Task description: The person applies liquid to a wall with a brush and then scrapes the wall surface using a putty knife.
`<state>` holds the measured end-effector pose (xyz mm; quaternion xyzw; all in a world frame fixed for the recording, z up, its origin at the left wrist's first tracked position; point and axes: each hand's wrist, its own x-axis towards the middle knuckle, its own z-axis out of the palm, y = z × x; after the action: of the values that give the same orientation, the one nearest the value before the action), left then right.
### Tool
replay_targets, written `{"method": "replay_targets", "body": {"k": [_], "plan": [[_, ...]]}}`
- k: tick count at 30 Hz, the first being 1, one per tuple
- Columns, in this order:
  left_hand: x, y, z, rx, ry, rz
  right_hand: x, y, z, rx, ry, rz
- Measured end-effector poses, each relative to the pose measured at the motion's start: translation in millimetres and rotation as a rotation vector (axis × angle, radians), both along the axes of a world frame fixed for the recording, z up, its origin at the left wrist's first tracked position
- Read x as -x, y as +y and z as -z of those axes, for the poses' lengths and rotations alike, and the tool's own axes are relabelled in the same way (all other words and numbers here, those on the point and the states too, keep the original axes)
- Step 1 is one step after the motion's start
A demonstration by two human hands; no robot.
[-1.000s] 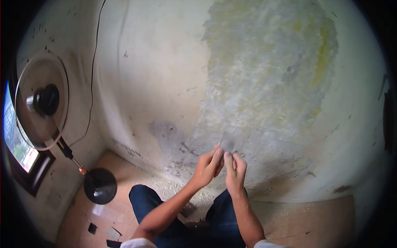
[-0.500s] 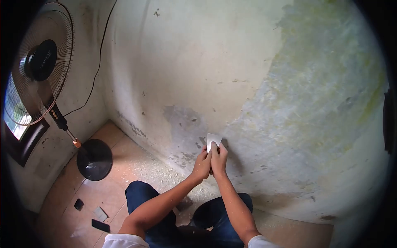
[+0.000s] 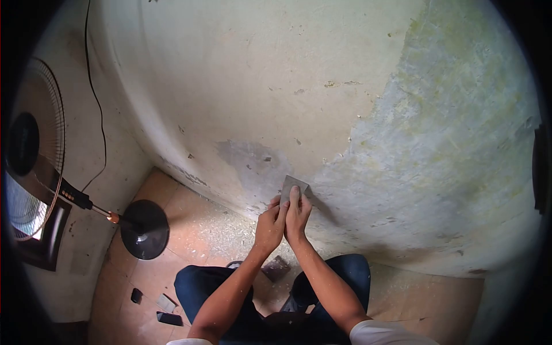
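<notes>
Both hands are together on a flat grey scraper [image 3: 288, 184], its blade angled up against the lower wall. My right hand [image 3: 298, 217] is closed round it, thumb laid along the blade. From the left side my left hand [image 3: 268, 227] wraps the same grip; the handle is hidden in the fingers. The painted wall [image 3: 247, 98] has a bare grey patch [image 3: 250, 167] just left of the blade. To the right spreads a larger stripped area [image 3: 425, 155] with yellowish stains.
Pale paint flakes [image 3: 227, 233] litter the tiled floor along the wall. A dark square piece [image 3: 276, 268] lies between my knees. At left stand a fan's round base [image 3: 145, 244] and cage [image 3: 49, 109]. A phone [image 3: 169, 318], a pale block [image 3: 167, 302] and a small black object [image 3: 136, 295] lie nearby.
The view has shifted, so the fan sits lower and farther left. The scraper's face has turned from bright white to grey, and both hands keep their hold.
</notes>
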<state>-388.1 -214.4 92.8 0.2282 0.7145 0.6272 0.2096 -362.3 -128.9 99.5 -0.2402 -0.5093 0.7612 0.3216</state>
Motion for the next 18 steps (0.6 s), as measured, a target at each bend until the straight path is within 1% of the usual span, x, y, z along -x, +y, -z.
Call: {"method": "replay_targets", "body": {"k": [1, 2, 3, 4, 5, 6, 7, 9, 10, 11, 13, 14, 15, 17, 18], "plan": [[1, 2, 3, -0.062, 0.07, -0.058, 5, 1, 14, -0.066, -0.011, 0.08], [0, 2, -4, -0.001, 0.089, -0.116, 10, 1, 17, -0.136, -0.023, 0.16], [3, 4, -4, 0.003, 0.095, -0.113, 13, 4, 20, -0.131, -0.018, 0.163], [6, 7, -3, -0.017, 0.108, -0.107, 13, 8, 22, -0.2, -0.041, 0.185], [7, 11, -3, -0.037, 0.118, -0.103, 11, 11, 20, -0.27, -0.068, 0.205], [10, 15, -13, -0.042, 0.187, -0.134, 16, 13, 3, -0.298, -0.044, 0.228], [15, 16, -20, -0.031, 0.184, -0.135, 18, 11, -12, -0.289, -0.049, 0.226], [17, 12, -28, 0.066, 0.077, -0.053, 14, 2, -37, -0.197, 0.018, 0.167], [14, 13, -18, 0.036, 0.11, -0.102, 12, 11, -8, -0.283, -0.067, 0.195], [9, 12, -9, 0.031, 0.115, -0.093, 8, 7, 0, -0.286, -0.064, 0.204], [-3, 9, 6, 0.062, 0.122, -0.153, 4, -3, 8, -0.011, 0.006, 0.155], [-4, 13, 10, 0.023, 0.125, -0.167, 3, 0, 8, -0.036, -0.008, 0.146], [-2, 15, -2, 0.021, 0.13, -0.167, 4, 2, -12, -0.037, -0.003, 0.146], [4, 18, -28, 0.078, 0.081, -0.12, 7, 6, -45, -0.198, 0.031, 0.157], [1, 16, -41, 0.115, 0.037, -0.136, 6, 8, -34, -0.097, 0.036, 0.109]]}}
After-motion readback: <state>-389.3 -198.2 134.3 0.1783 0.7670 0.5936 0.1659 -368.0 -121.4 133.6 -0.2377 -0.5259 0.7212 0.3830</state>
